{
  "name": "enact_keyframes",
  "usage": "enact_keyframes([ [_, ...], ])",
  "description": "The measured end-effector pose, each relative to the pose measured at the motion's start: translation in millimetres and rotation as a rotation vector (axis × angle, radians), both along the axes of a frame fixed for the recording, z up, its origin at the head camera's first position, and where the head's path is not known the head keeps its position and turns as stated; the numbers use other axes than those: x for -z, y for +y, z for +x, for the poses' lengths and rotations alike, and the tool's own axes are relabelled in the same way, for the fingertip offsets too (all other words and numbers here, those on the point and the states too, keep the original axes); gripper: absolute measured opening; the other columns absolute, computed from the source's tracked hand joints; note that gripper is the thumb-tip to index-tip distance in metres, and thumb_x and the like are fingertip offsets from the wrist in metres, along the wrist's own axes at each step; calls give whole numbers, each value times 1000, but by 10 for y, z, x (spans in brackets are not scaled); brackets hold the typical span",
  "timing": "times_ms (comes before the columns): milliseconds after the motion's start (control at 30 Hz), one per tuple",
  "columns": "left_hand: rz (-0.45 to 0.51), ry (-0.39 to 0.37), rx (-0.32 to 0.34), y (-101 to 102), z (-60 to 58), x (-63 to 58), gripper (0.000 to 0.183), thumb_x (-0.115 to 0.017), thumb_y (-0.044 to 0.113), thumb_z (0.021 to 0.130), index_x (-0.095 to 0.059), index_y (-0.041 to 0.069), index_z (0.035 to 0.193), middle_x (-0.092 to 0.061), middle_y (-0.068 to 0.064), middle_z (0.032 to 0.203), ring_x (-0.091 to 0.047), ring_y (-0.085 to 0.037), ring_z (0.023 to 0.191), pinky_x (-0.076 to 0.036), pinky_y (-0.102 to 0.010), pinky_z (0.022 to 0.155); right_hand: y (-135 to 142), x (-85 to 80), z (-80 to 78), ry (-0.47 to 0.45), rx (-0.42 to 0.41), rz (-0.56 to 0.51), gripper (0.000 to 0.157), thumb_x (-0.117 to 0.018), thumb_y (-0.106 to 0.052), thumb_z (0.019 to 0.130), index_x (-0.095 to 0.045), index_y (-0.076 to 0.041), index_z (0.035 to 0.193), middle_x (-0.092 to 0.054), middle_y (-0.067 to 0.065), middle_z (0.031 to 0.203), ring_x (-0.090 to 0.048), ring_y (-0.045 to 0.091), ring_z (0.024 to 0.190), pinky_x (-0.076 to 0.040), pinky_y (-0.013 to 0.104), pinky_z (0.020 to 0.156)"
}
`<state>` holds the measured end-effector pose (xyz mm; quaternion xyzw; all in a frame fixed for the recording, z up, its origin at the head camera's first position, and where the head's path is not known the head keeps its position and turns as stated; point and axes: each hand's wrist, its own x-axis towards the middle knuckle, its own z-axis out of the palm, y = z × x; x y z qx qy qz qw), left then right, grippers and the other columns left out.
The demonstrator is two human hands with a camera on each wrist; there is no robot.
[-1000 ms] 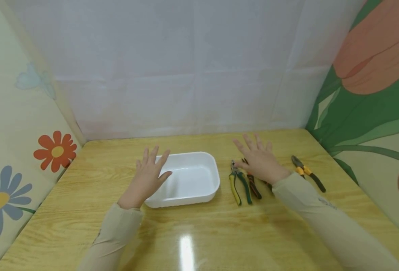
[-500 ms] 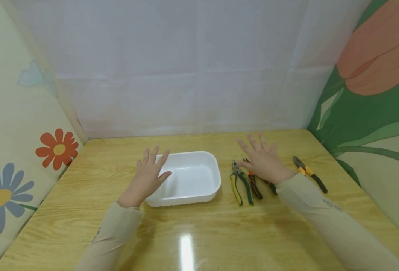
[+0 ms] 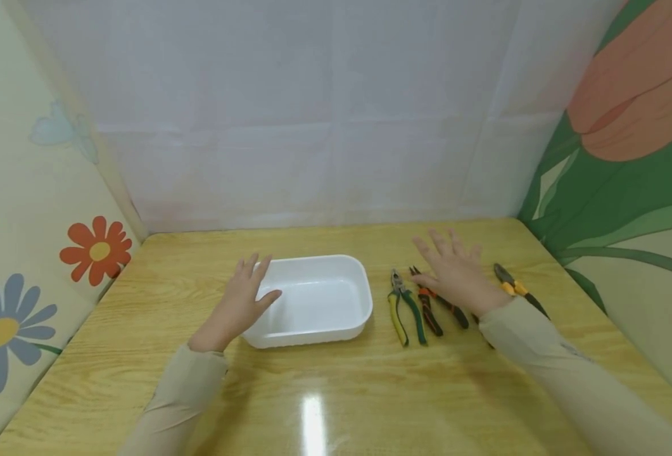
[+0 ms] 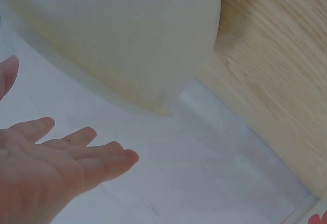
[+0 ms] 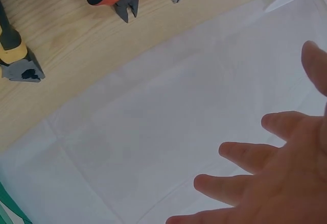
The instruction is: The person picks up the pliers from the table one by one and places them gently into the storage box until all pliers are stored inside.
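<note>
My left hand (image 3: pixel 235 307), fingers spread, overlaps the left end of a white rectangular tub (image 3: pixel 313 335) and holds nothing. In the left wrist view the spread fingers (image 4: pixel 102 160) appear near the tub's wall (image 4: pixel 133 35). My right hand (image 3: pixel 455 278) hovers with splayed fingers over the tools on the right, gripping nothing. Beside the tub lie yellow-and-green pliers (image 3: pixel 415 313). Red-and-black pliers (image 3: pixel 429 310) rest just right of them, one handle reaching under the hand in this view. Farther right are orange-and-black pliers (image 3: pixel 519 286), partly hidden by the right forearm.
A wood-grain table (image 3: pixel 336 392) carries everything. White cloth (image 3: pixel 313 126) hangs along its back edge. Flower-printed panels stand at the left (image 3: pixel 39 190) and right (image 3: pixel 626 190). The inside of the tub shows only its white floor.
My right hand has drifted right, uncovering more of the red-and-black pliers. The left hand has shifted slightly left and lower. The tub and tools have stayed put.
</note>
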<state>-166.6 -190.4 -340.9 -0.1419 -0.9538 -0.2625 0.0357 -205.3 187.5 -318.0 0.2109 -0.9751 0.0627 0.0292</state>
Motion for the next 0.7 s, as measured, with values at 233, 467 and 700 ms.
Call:
enact_keyframes([
  [233, 148, -158, -18, -97, -9, 39, 72, -54, 21, 101, -11, -7, 152, -6, -32, 155, -3, -49, 141, -9, -64, 113, 107, 9, 48, -9, 9, -3, 74, -56, -39, 98, -21, -5, 154, -14, 32, 154, -6, 60, 135, -6, 85, 95],
  [467, 234, -215, -103, -171, -33, 86, 71, -50, 17, 102, -6, -9, 151, -6, -31, 155, -7, -47, 142, -12, -60, 114, 198, 3, 86, -47, 48, -7, 75, -53, -43, 99, -19, -6, 155, -12, 31, 155, -5, 59, 136, -7, 84, 95],
  [700, 335, -275, -189, -240, -61, 69, 72, -48, 14, 102, -1, -7, 152, -6, -31, 155, -13, -50, 139, -22, -63, 110, 289, -7, 127, -32, 64, -13, 77, -52, -47, 98, -21, -4, 154, -13, 33, 153, -7, 61, 134, -10, 85, 94],
])
